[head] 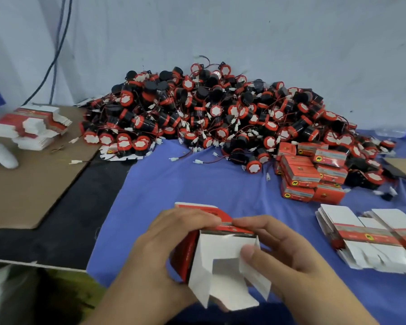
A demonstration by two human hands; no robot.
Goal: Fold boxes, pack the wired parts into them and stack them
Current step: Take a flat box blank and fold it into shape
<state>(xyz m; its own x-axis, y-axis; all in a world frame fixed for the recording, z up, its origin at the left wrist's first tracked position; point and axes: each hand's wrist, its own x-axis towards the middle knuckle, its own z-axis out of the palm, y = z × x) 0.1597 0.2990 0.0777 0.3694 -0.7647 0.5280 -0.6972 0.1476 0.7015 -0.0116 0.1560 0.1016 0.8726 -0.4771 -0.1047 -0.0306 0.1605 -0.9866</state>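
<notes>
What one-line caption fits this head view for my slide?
Both hands, left hand and right hand, fold a red-and-white carton open before a heap of wired parts.

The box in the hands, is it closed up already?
No, the box held by the left hand and right hand has its white flaps open.

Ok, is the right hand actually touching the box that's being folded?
Touching. The head view shows the right hand with its thumb pressed on a white flap of the box and its fingers on the top edge.
</notes>
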